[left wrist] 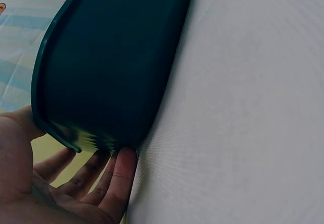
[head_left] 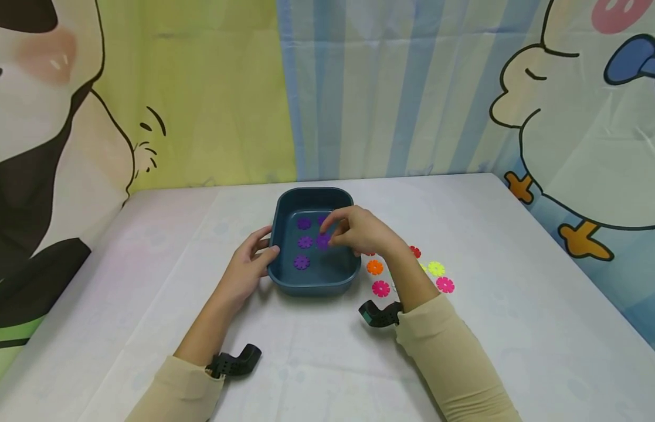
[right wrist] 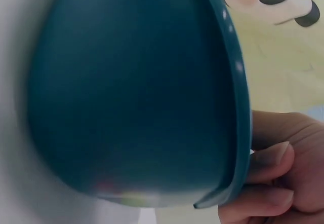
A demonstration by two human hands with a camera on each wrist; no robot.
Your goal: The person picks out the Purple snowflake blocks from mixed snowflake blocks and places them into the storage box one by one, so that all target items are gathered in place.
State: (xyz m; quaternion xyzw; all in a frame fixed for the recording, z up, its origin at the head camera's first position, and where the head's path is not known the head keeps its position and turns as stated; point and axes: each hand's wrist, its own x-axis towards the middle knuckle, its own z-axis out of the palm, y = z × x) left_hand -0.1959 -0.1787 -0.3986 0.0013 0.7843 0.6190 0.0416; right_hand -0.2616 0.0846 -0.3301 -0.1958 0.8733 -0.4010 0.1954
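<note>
A dark teal plastic bin (head_left: 314,289) stands on the white table, also filling much of both wrist views. My left hand (head_left: 249,264) grips its left side, thumb at the rim and fingers against the outer wall. Over the bin, my right hand (head_left: 361,231) bends its thumb and index finger around a bright purple flower-shaped piece (head_left: 322,242). Several other purple flower-shaped pieces (head_left: 302,262) lie on the bin floor, one partly covered by that hand. In the right wrist view, the bin wall (right wrist: 136,92) hides the fingertips, while curled fingers show beside the rim.
Right of the bin, loose flower-shaped pieces lie on the table: an orange one (head_left: 374,267), pink ones (head_left: 380,288), a yellow one (head_left: 435,269) and a red one (head_left: 414,251). My right forearm covers part of this group. A cartoon-printed curtain (head_left: 390,88) hangs behind the table.
</note>
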